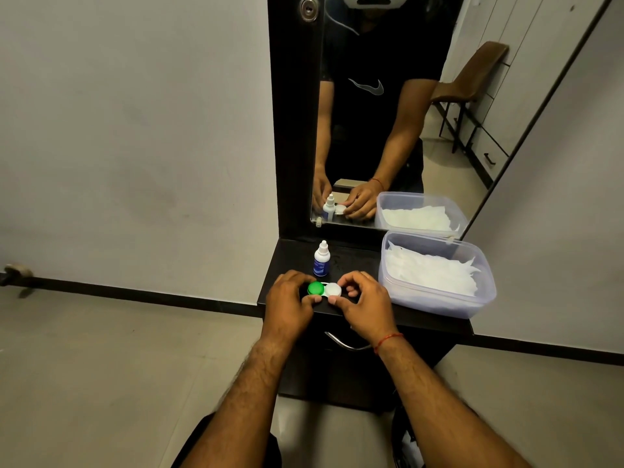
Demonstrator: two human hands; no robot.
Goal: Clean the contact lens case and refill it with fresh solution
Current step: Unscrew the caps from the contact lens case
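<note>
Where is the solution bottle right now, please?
Head view: the solution bottle stands upright on the dark shelf, just behind the lens case, left of the tissue tub.

Dark shelf [354, 265] w/ bottle [321, 260], tub [435, 298]

We note dim, even indoor light and soft, faint shadows. The dark shelf [354, 261] loses detail. Wide-angle distortion tilts the skirting [135, 293] and mirror [388, 130] edges. Centre focus is sharp.

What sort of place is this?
Probably a dressing corner in a home: a tall mirror over a small dark shelf with a drawer below. On the shelf stand a dropper bottle and a tub of tissues; the left hand and right hand hold a lens case.
</note>
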